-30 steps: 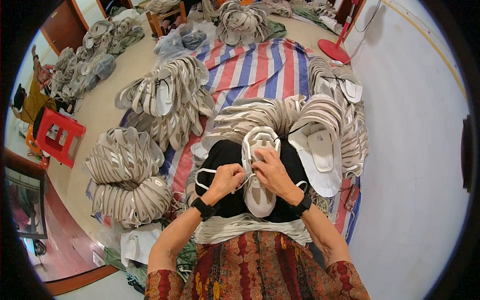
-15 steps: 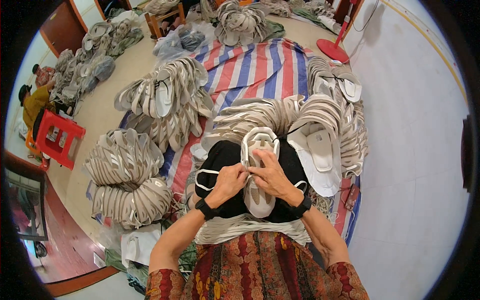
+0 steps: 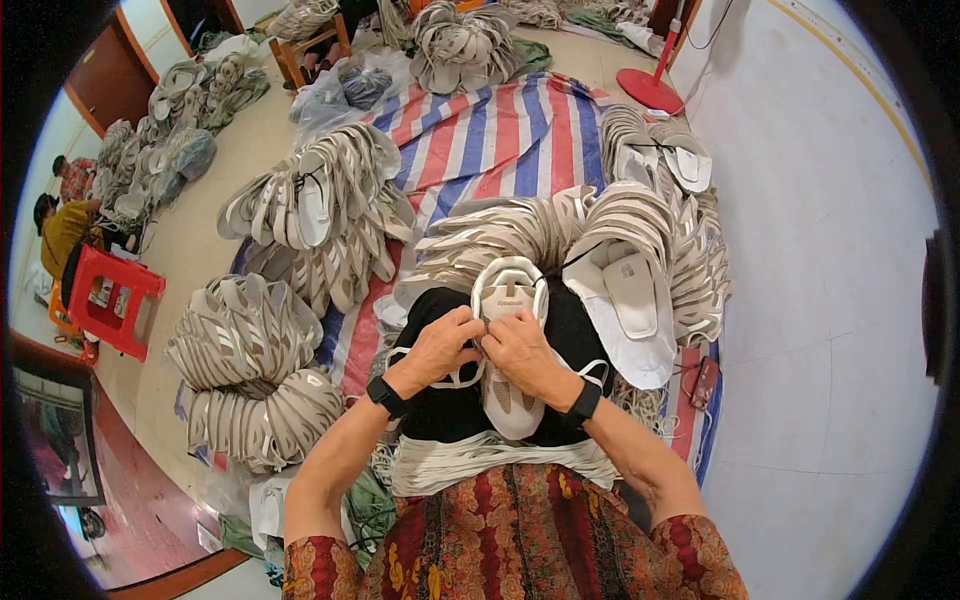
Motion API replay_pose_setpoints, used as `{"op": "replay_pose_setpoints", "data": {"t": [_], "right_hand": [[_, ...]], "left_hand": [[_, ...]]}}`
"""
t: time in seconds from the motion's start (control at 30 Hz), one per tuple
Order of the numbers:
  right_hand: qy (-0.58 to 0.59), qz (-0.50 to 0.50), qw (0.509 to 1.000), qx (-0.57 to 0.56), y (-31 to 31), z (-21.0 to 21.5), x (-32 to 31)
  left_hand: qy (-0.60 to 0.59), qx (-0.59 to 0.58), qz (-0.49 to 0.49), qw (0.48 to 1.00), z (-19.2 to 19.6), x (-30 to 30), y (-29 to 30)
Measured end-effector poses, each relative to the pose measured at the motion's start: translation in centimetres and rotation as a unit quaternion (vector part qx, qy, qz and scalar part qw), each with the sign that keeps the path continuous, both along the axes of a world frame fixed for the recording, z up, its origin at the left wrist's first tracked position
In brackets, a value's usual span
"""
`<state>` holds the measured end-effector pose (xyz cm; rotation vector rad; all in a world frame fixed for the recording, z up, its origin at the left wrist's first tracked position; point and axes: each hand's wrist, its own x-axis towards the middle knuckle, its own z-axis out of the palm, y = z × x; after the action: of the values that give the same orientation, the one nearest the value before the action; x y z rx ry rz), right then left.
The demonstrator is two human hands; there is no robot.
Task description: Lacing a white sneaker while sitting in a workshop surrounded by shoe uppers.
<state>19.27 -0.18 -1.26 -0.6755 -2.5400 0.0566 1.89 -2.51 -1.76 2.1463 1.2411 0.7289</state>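
Pinching at the middle of the white shoe upper (image 3: 510, 345) that lies on the black cloth (image 3: 430, 400) over the lap, the left hand (image 3: 440, 345) and right hand (image 3: 520, 352) have barely shifted across 3 pictures, fingertips pressed together, suggesting fine work continuing.

A white-and-beige shoe upper (image 3: 508, 345) lies lengthwise, toe away, on black cloth.

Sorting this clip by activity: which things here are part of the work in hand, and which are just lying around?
In hand:
left hand and right hand, both on the white shoe upper
black cushion under it

Lying about:
bundles of shoe uppers
striped tarp
red stool
red fan base
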Motion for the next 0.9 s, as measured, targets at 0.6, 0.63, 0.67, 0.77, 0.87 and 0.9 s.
{"op": "replay_pose_setpoints", "data": {"t": [0.6, 0.63, 0.67, 0.77, 0.87, 0.9], "right_hand": [[0.216, -0.091, 0.787, -0.571, 1.1, -2.4, 6.8], [0.231, -0.075, 0.799, -0.549, 1.2, -2.4, 6.9], [0.228, -0.067, 0.800, -0.551, 1.2, -2.3, 7.0], [0.251, -0.050, 0.745, -0.616, 0.8, -1.4, 7.1], [0.315, -0.019, 0.568, -0.760, 0.9, 0.6, 8.2], [0.350, 0.022, 0.433, -0.830, 1.3, 1.4, 9.2]], "left_hand": [[0.068, 0.227, -0.012, 0.972, -0.5, 6.4, 2.1], [0.055, 0.236, -0.005, 0.970, -0.6, 6.4, 2.3], [0.069, 0.233, -0.019, 0.970, -0.6, 6.5, 2.4], [0.101, 0.227, -0.038, 0.968, -0.4, 6.8, 2.6], [0.176, 0.247, -0.034, 0.952, 0.5, 5.8, 2.7], [0.228, 0.267, -0.040, 0.935, 0.9, 4.9, 2.7]]}}
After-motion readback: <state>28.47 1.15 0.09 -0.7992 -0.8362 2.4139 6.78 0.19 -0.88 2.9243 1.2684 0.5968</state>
